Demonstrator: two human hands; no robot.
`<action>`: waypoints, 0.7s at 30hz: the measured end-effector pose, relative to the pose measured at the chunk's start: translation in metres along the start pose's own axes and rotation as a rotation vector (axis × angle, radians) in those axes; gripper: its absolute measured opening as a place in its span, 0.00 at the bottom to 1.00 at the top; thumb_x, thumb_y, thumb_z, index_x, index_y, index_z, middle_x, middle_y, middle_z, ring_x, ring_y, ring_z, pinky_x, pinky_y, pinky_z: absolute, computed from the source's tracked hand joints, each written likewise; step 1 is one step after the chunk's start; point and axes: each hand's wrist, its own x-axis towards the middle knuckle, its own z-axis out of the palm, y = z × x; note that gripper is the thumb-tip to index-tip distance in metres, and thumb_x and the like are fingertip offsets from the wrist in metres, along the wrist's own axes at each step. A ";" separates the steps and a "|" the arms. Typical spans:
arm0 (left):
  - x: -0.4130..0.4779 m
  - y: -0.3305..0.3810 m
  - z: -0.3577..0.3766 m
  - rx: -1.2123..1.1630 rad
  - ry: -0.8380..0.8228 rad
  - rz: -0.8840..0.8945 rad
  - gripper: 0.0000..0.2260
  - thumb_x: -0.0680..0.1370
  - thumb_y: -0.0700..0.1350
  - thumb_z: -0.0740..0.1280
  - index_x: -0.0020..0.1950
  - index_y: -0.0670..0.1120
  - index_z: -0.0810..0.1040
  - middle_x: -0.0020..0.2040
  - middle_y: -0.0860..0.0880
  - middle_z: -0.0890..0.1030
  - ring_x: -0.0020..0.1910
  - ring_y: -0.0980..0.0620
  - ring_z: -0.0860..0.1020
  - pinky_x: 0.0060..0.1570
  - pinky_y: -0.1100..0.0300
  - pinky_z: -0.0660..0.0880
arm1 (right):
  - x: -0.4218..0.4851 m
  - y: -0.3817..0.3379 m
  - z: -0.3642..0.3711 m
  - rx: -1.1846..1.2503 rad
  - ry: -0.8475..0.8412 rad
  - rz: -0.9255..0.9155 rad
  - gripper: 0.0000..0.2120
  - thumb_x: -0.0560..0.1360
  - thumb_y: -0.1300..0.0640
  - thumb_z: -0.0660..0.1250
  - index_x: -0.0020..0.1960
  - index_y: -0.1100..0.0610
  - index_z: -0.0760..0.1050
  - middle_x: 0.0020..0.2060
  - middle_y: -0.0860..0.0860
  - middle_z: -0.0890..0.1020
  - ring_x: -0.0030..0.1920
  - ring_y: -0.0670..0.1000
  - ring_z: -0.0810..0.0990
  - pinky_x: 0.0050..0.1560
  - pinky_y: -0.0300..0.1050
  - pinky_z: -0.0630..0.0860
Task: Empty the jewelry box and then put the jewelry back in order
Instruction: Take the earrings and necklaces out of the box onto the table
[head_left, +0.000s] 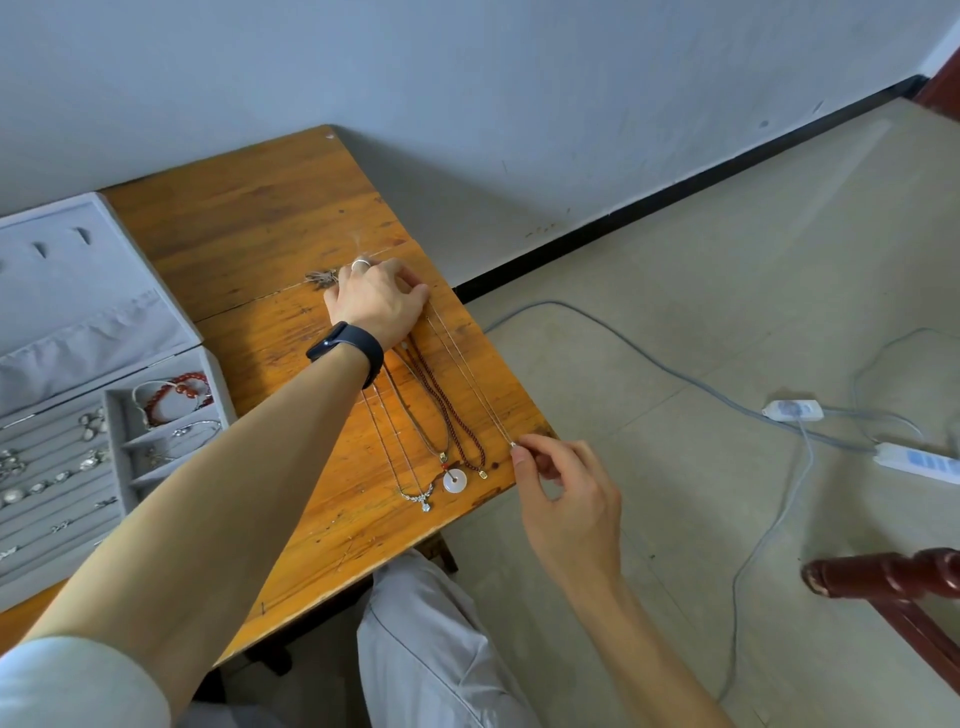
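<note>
One thin chain (470, 379) runs from pinching right fingers (521, 458) to left fingers (404, 279), whose hold is hidden.

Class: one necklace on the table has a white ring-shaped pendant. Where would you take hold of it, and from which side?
Probably pinch the white pendant itself, rim to centre hole, coming from the near table edge. It lies flat at the free end; the left hand covers the far ends, other necklaces crowd its cord, and the right hand pinches a thin chain to its right.
</note>
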 end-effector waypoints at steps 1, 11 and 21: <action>0.000 0.000 0.000 0.000 -0.003 -0.001 0.09 0.78 0.59 0.64 0.54 0.58 0.79 0.61 0.47 0.75 0.66 0.43 0.69 0.65 0.44 0.63 | 0.000 0.000 0.000 0.004 -0.004 0.004 0.07 0.78 0.52 0.71 0.55 0.51 0.83 0.44 0.40 0.77 0.48 0.40 0.77 0.47 0.26 0.72; 0.001 0.002 -0.005 0.012 -0.029 0.001 0.11 0.80 0.59 0.62 0.54 0.57 0.80 0.58 0.47 0.77 0.62 0.43 0.73 0.65 0.43 0.64 | 0.002 0.000 -0.005 -0.026 -0.053 0.007 0.08 0.79 0.50 0.69 0.56 0.49 0.82 0.44 0.35 0.75 0.49 0.39 0.77 0.44 0.27 0.72; -0.031 -0.012 -0.037 0.097 -0.023 0.083 0.13 0.80 0.52 0.60 0.61 0.55 0.78 0.58 0.45 0.80 0.62 0.41 0.74 0.63 0.43 0.66 | 0.013 -0.014 -0.033 -0.080 -0.082 -0.137 0.10 0.78 0.59 0.70 0.58 0.52 0.81 0.46 0.41 0.79 0.46 0.40 0.77 0.45 0.36 0.75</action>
